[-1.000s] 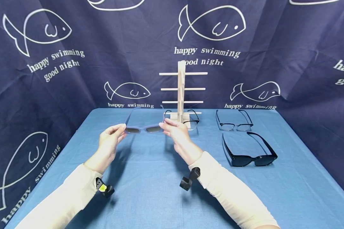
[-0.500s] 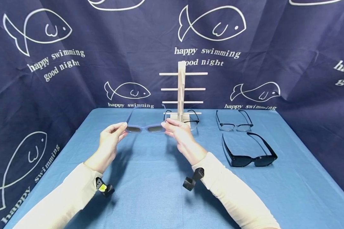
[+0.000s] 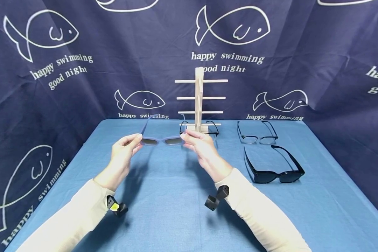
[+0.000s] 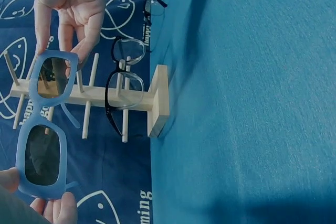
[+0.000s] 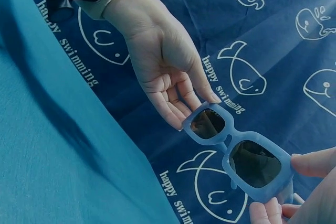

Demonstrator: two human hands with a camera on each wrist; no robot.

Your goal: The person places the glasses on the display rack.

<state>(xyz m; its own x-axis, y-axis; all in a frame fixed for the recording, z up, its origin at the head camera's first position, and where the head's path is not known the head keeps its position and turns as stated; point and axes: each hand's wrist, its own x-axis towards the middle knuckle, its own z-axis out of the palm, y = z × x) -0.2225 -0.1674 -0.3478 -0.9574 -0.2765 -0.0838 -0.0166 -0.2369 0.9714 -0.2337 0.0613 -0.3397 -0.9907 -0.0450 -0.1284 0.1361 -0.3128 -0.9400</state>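
Note:
Both hands hold a pair of light blue sunglasses (image 3: 161, 140) with dark lenses above the blue table, arms unfolded and pointing away from me. My left hand (image 3: 126, 147) pinches the left end of the frame, my right hand (image 3: 196, 143) pinches the right end. The left wrist view shows the blue sunglasses (image 4: 47, 124) with the right hand (image 4: 71, 3) at their far corner. In the right wrist view the left hand (image 5: 168, 72) grips the sunglasses (image 5: 236, 150) at one lens rim. A wooden rack (image 3: 199, 101) with several crossbars stands just behind.
Black-rimmed clear glasses (image 3: 200, 129) rest at the rack's foot. Another clear pair (image 3: 257, 134) lies to the right, with black sunglasses (image 3: 275, 168) in front of it. The blue tablecloth (image 3: 176, 210) is backed by a navy fish-print curtain (image 3: 82, 70).
Both hands have carried the blue sunglasses slightly right and farther away, toward the wooden rack. The grips are unchanged.

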